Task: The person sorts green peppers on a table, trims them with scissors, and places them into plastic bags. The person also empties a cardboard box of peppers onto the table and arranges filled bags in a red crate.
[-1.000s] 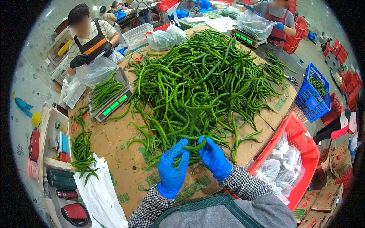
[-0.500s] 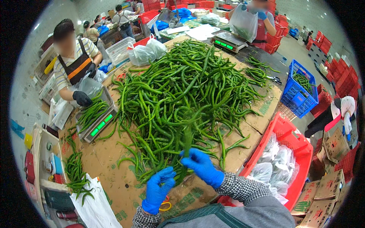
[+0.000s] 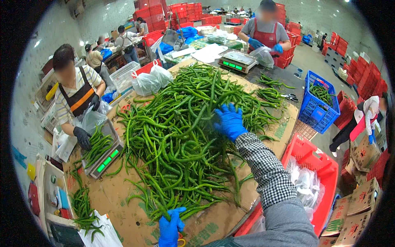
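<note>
A large heap of long green chili peppers covers the cardboard-topped table. My right hand, in a blue glove, reaches over the right side of the heap, fingers spread and touching the peppers. At the near edge of the heap, my left hand, gloved in blue too, has its fingers closed round the end of a chili pepper. Part of a yellow-handled tool shows beside that hand; the rest is hidden.
A co-worker in black gloves handles peppers on a scale at left. Another holds a plastic bag behind a second scale. A red crate of bagged goods stands at my right, beyond it a blue crate. Scissors lie at far right.
My right hand has moved from near my left hand forward onto the heap. My left hand has lowered slightly and closed on a pepper. The far co-worker's bag is lower.
</note>
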A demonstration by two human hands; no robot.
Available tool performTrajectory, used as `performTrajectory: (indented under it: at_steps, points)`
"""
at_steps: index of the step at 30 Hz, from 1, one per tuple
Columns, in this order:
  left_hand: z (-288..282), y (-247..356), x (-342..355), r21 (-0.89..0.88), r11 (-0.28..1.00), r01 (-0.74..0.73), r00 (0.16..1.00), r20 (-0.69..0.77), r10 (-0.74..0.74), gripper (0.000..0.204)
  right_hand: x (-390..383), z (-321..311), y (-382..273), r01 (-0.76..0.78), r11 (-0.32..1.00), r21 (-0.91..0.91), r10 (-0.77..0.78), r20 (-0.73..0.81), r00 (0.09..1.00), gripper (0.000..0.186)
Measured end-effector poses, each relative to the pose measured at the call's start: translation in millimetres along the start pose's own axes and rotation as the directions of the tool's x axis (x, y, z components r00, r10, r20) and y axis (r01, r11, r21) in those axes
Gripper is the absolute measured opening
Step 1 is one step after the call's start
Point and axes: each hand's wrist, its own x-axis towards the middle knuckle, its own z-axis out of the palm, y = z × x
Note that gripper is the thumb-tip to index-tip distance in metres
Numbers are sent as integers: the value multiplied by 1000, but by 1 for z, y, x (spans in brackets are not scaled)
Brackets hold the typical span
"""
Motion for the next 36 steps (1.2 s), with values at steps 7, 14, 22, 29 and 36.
performTrajectory:
  at_steps: [7, 14, 22, 29, 36]
  points:
    - [-21, -35, 10, -36, 999, -23, 995, -102, 19, 26, -43, 13, 42, -76, 975, 207, 112, -168, 979, 52]
    - [-19, -36, 24, 37, 999, -2, 996, -91, 5, 25, -93, -17, 52, -186, 978, 91, 182, 57, 982, 49]
    - [-8, -11, 48, -85, 996, 25, 999, 25, -23, 28, 16, -86, 10, 56, 883, 465, 123, -344, 931, 21]
    - [12, 6, 55, -107, 994, -35, 994, 98, 46, 32, 93, 1, 39, -466, 682, 563, 392, 257, 883, 34]
    - [-4, 18, 62, -211, 968, -138, 988, 42, 150, 36, 3, -43, 6, 72, 310, 948, -81, -49, 996, 12]
